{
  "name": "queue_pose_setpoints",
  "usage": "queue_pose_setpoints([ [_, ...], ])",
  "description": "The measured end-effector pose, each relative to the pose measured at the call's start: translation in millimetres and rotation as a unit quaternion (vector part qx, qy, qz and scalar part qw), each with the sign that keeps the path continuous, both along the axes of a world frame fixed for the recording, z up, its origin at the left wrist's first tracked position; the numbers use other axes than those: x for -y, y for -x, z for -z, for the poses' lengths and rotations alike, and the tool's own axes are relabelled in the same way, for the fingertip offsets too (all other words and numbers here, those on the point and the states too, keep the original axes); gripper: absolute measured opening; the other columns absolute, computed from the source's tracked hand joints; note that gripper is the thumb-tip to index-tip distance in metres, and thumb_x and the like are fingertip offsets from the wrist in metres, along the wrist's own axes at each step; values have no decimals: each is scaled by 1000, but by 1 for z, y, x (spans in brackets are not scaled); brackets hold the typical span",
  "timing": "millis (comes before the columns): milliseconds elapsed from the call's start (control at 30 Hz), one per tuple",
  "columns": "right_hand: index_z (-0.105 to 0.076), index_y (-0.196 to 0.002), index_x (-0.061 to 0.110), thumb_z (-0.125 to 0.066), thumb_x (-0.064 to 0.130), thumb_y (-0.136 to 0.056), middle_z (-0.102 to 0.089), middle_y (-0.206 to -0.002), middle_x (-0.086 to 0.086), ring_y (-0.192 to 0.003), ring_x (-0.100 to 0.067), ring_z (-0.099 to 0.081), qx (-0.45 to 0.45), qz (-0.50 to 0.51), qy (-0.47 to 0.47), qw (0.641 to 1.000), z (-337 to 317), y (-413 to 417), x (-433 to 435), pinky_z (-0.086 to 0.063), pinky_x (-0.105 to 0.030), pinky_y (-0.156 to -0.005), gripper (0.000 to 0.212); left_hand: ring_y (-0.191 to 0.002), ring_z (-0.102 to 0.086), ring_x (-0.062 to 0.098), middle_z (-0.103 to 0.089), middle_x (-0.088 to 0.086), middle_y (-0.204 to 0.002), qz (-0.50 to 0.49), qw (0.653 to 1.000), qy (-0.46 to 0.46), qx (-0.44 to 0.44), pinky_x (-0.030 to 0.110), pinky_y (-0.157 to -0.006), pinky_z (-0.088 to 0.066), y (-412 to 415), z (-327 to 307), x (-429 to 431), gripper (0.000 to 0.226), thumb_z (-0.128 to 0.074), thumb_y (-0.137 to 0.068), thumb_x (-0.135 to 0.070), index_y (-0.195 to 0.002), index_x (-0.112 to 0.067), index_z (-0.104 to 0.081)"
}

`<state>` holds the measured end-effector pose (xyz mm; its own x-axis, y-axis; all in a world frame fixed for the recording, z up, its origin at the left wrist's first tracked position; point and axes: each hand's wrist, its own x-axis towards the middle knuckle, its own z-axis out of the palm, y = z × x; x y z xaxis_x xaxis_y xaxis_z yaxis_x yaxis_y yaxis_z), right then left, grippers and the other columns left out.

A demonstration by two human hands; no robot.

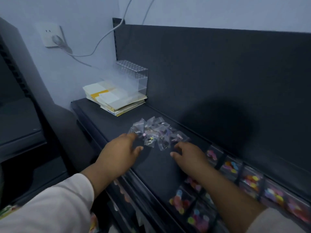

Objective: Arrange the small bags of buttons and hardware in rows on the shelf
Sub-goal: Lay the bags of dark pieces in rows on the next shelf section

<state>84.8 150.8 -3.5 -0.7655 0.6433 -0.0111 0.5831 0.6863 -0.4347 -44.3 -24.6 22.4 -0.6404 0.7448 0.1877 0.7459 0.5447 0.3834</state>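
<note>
A loose heap of several small clear bags [155,132] with tiny buttons and hardware lies on the dark shelf [156,167], near its middle. My left hand [120,151] rests at the heap's left edge, fingers spread and touching the nearest bags. My right hand [188,154] is at the heap's right front, fingers curled over the shelf, fingertips by the bags. Neither hand visibly holds a bag. Both hands are a little blurred.
A stack of papers and flat packets [114,98] sits at the shelf's far left under a clear acrylic rack [133,78]. Larger bags of coloured buttons [252,180] line the shelf at the right. A dark back panel [218,73] rises behind; a wall socket [51,35] with cable is upper left.
</note>
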Motion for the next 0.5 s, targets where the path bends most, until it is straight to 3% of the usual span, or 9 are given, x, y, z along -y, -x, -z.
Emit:
queue_pose_setpoints([
  [100, -59, -114, 21, -55, 42, -88, -63, -116, -1, -107, -20, -58, 20, 39, 36, 998, 11, 19, -11, -42, -26, -84, 34, -115, -55, 19, -54, 1, -131, 22, 1000, 11, 10, 29, -92, -44, 22, 12, -22, 45, -52, -93, -39, -135, -25, -45],
  [233, -61, -103, 21, -53, 46, -88, -66, -106, -2, -98, -21, -60, 31, 98, 56, 993, 20, 41, -17, -39, -25, -73, 31, -107, -57, 24, -58, 5, -119, 46, 998, 29, 8, 31, -83, -45, 54, 23, -52, 34, -52, -92, -36, -124, -23, -52],
  [400, -60, -87, 22, -51, 50, -88, -66, -96, -3, -93, -22, -61, 46, 170, 84, 981, 23, 66, -14, -38, -24, -69, 29, -103, -57, 27, -58, 9, -112, 75, 995, 58, 24, 32, -81, -46, 90, 35, -89, 33, -50, -93, -35, -119, -16, -57],
  [500, -60, -87, 19, -54, 47, -87, -66, -98, -4, -95, -23, -62, 60, 202, 94, 973, 24, 82, -16, -40, -25, -70, 29, -105, -57, 27, -58, 10, -114, 109, 990, 85, 15, 31, -81, -44, 107, 44, -108, 33, -48, -93, -38, -116, -16, -58],
])
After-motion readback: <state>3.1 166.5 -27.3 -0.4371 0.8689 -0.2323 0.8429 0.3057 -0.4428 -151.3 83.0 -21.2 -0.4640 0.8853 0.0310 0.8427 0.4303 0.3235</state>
